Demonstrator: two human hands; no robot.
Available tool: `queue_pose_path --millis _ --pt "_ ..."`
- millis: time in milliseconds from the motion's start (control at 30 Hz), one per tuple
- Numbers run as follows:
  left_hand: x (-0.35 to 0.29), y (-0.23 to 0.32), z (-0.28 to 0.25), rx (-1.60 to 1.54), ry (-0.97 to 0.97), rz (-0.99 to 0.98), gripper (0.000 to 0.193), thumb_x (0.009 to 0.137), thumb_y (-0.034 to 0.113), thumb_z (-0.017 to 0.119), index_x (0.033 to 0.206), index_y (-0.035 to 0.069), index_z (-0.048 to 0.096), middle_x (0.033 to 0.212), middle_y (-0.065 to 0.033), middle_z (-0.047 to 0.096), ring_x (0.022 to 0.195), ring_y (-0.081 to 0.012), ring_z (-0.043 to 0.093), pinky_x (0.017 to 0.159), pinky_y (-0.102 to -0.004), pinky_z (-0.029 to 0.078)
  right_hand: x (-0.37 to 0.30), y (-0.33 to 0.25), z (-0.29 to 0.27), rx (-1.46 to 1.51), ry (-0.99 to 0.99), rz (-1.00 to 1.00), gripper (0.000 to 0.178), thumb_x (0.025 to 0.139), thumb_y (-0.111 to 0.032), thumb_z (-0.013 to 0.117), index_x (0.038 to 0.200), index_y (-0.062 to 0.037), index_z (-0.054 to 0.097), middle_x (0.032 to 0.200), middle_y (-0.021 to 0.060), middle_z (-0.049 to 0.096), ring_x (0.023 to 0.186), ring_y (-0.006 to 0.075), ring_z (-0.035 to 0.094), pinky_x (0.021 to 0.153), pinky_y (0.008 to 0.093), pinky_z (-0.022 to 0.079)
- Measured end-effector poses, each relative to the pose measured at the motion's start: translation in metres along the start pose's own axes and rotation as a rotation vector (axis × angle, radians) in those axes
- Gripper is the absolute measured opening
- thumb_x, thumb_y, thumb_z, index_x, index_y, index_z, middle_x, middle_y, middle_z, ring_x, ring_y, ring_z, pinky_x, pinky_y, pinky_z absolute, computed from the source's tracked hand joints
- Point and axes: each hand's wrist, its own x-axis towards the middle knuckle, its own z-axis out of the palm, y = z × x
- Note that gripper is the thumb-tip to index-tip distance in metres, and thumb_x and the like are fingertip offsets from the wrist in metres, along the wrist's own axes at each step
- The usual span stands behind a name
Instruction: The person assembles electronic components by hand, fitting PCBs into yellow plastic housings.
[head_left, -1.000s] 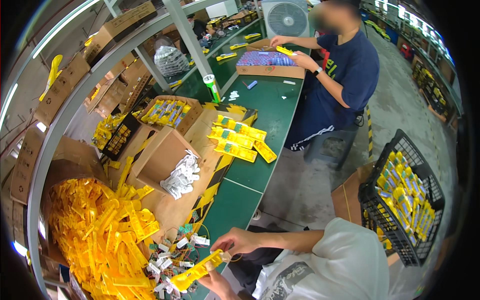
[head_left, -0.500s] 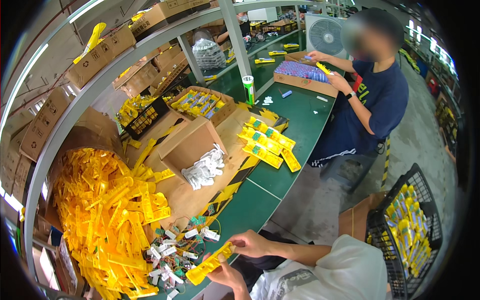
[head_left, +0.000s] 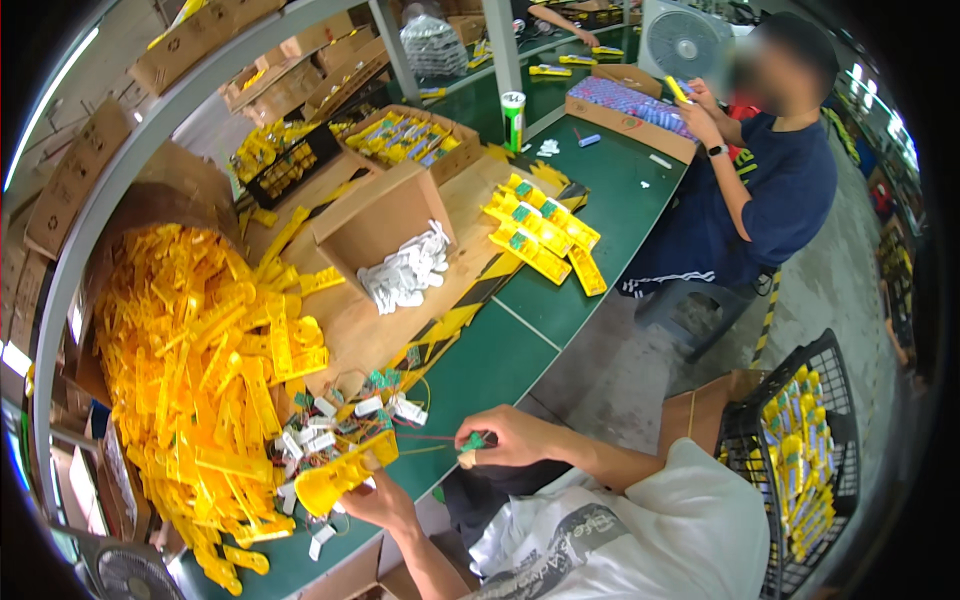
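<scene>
My left hand [head_left: 380,503] grips a yellow plastic flashlight housing [head_left: 330,483] at the front edge of the green table. To its right, my right hand [head_left: 515,438] pinches a small green circuit board [head_left: 471,441]. Thin red and yellowish wires [head_left: 425,437] run taut from the board leftward to the far end of the housing; where they end is hidden. Just behind the housing lies a tangle of white connector-like parts [head_left: 322,438] with wires and green boards. A large heap of yellow housings [head_left: 200,380] spills from a carton on the left.
An open carton with white plastic pieces [head_left: 408,268] lies tipped on the wooden board. Several yellow housings with green boards [head_left: 540,235] rest beyond. At right stands a black crate [head_left: 840,430] of filled housings. A co-worker [head_left: 780,190] sits at the far right, holding a yellow piece.
My right hand has left the housing and now holds a green board with stretched wires. My left hand has shifted left with the housing. The view has also shifted.
</scene>
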Motion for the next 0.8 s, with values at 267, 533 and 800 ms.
queue_pose_path --millis 267,533,800 --pt "0.014 -0.006 0.002 -0.122 -0.028 -0.058 0.045 0.095 0.003 0.063 0.132 -0.006 0.04 0.117 -0.0154 0.058 0.103 -0.0189 0.059 0.089 -0.0315 0.051 0.008 0.031 0.002 0.791 0.023 0.017 0.072 0.076 0.004 0.08 0.139 -0.0002 0.045 0.102 0.0076 0.065 0.094 0.0151 0.066 0.087 0.0312 0.055" --pt "0.014 0.0 -0.011 -0.103 0.025 -0.079 0.048 0.095 0.005 0.062 0.134 -0.005 0.037 0.119 -0.016 0.057 0.108 -0.0199 0.058 0.095 -0.034 0.049 0.01 0.036 0.016 0.874 0.159 -0.022 0.085 0.075 0.013 0.071 0.149 -0.0084 0.034 0.101 0.0081 0.068 0.094 0.0144 0.067 0.09 0.0308 0.054" --pt "0.009 -0.002 -0.014 -0.211 -0.179 -0.272 0.053 0.086 -0.007 0.046 0.136 0.002 0.032 0.116 -0.0183 0.06 0.088 -0.0209 0.063 0.083 -0.0332 0.051 0.016 0.049 0.02 0.671 0.229 -0.093 0.05 0.082 0.006 0.072 0.129 0.0001 0.058 0.104 0.0102 0.069 0.096 0.0143 0.067 0.087 0.0287 0.055"
